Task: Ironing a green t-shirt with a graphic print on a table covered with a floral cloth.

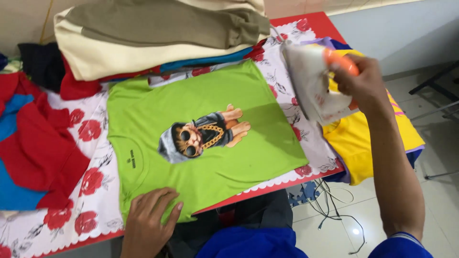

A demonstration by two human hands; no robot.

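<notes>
A: Shirt (201, 138), green with a cartoon print, lies flat on the floral cloth (91, 157) of the table (315, 24).

B: Left hand (150, 215)?

A: Fingers spread, palm pressed flat on the shirt's near edge; it grips nothing.

B: Right hand (361, 83)?

A: Clenched around the orange handle of the iron (313, 83), held tilted off the shirt's right side, above a yellow garment (358, 138). Folded clothes (143, 33) sit stacked behind.
</notes>
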